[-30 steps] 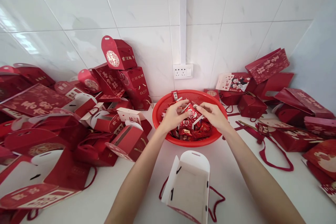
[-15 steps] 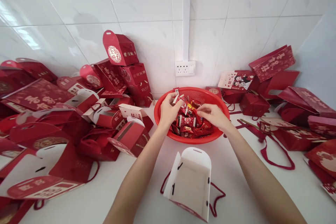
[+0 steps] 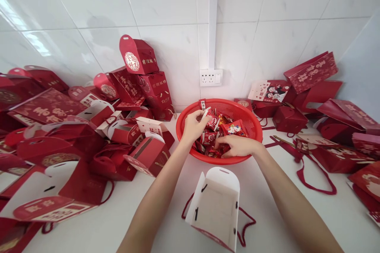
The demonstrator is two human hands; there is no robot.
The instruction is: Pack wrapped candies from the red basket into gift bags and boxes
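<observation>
A red plastic basket (image 3: 257, 126) holds several shiny red wrapped sweets (image 3: 235, 128). At its left side my left hand (image 3: 194, 127) pinches a red and white packet (image 3: 212, 121) between thumb and fingers. My right hand (image 3: 236, 146) reaches low into the basket from the right, its fingers bent among the packets; whether it grips one is hidden. In front of the basket an open box (image 3: 218, 209) shows its pale inside, with a dark red cord (image 3: 247, 225) at its side.
Red gift boxes are heaped on the left, with a stack (image 3: 157, 83) against the tiled wall. More boxes (image 3: 289, 118) and a loose red ribbon (image 3: 316, 184) lie at the right. A wall socket (image 3: 211, 78) is behind the basket.
My right hand has moved down and towards the front of the basket, where a red packet with a printed picture now shows behind it. My left hand still pinches its packet.
</observation>
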